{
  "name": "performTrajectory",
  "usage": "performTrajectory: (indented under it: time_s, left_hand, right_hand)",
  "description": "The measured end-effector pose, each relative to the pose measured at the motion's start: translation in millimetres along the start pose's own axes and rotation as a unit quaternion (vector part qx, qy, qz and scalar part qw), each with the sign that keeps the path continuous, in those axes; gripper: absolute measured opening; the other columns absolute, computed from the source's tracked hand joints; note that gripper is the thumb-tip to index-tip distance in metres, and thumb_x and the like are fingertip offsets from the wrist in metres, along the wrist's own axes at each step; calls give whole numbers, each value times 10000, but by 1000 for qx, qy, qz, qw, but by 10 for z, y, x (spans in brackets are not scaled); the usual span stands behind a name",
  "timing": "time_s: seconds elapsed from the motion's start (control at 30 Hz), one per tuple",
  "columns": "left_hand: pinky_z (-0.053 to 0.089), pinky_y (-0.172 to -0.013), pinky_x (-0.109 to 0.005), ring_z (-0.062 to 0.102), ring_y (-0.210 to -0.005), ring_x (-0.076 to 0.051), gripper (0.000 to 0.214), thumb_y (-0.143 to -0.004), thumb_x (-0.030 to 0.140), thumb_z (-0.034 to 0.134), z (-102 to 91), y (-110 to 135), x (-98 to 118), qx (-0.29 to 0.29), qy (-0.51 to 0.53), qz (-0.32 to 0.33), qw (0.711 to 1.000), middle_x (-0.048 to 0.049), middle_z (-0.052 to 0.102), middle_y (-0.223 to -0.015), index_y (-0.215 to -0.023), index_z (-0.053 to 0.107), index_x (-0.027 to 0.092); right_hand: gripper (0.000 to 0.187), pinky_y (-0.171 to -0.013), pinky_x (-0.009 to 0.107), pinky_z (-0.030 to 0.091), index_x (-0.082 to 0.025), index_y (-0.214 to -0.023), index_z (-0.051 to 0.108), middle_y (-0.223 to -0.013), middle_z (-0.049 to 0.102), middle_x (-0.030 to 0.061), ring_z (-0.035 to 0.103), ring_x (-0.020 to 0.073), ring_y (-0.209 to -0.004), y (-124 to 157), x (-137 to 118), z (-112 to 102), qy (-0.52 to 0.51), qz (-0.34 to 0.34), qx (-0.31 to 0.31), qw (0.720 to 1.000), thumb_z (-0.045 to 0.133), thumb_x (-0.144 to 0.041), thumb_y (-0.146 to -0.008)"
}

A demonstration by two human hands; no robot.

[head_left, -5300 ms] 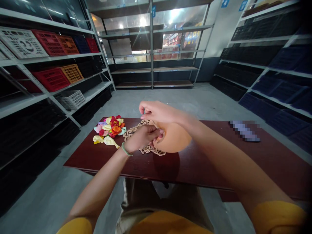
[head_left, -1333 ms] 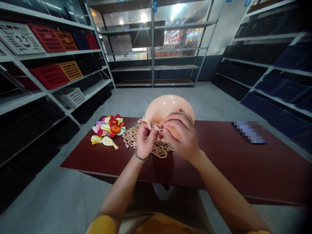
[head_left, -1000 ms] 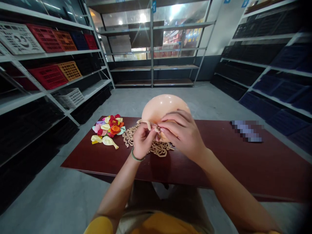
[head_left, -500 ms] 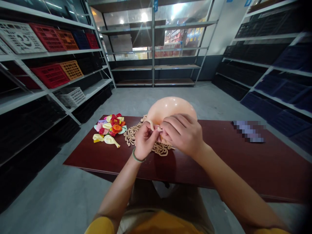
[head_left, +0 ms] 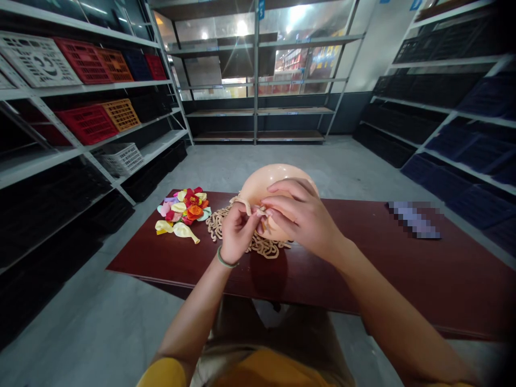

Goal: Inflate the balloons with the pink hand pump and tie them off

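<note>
An inflated peach balloon (head_left: pixel 258 185) is held just above the table, its neck end turned toward me. My left hand (head_left: pixel 237 230) is closed, thumb and index pinching at the neck, and a piece of beige cord (head_left: pixel 243 203) loops over its index finger. My right hand (head_left: pixel 308 217) pinches the balloon's neck with its thumb and fingertips beside the left thumb, its other fingers raised in front of the balloon. The exact join of cord and neck is too small to make out. Beneath both hands lies a heap of beige cord (head_left: pixel 266 248).
Several limp coloured balloons (head_left: pixel 187 209) lie in a pile on the dark red table (head_left: pixel 161 260), left of the cord. A blurred-out flat object (head_left: pixel 417 221) rests toward the right. Shelves with plastic crates (head_left: pixel 86 123) stand along the left wall; more shelving (head_left: pixel 290 112) is ahead.
The right hand's fingers have lifted and spread somewhat from the balloon, while its fingertips stay at the neck. The balloon has shifted slightly left.
</note>
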State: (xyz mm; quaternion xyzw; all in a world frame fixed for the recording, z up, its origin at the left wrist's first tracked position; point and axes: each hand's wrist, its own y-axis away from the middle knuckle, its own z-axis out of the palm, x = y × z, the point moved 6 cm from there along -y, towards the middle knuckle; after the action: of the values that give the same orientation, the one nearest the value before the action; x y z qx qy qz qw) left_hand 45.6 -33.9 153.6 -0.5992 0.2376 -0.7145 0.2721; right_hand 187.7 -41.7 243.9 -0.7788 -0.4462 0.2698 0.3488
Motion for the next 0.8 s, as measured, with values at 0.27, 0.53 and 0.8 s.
performTrajectory:
  time_s: [0.27,0.53,0.8]
  left_hand:
    - [496,-473,-166,579,-488,-67,112,-905,223,633,-20,-11,2,-9,-6,-25,1000,53,608,-633,-906,523,202]
    - [482,-463,-158,579,-496,-51,130,-889,253,656,-25,16,-35,-26,-36,-28,999,20,641,-729,-847,553,185]
    - [418,-400,-152,498,-429,-41,120,-897,305,642,-24,-18,-35,-51,-22,-116,992,45,579,-649,-907,592,196]
  right_hand:
    - [127,-923,405,472,-233,-801,679,-967,699,35,597,201,-957,-12,0,50,-14,3,-7,1000,606,-210,-902]
    - [196,-664,301,412,-223,-879,686,-962,702,24,613,185,-915,-69,-57,-14,152,-74,-134,977,510,-231,-964]
    - [168,-630,280,370,-220,-1017,652,-959,719,8,628,142,-820,-7,-20,57,154,-108,-123,974,489,-209,-977]
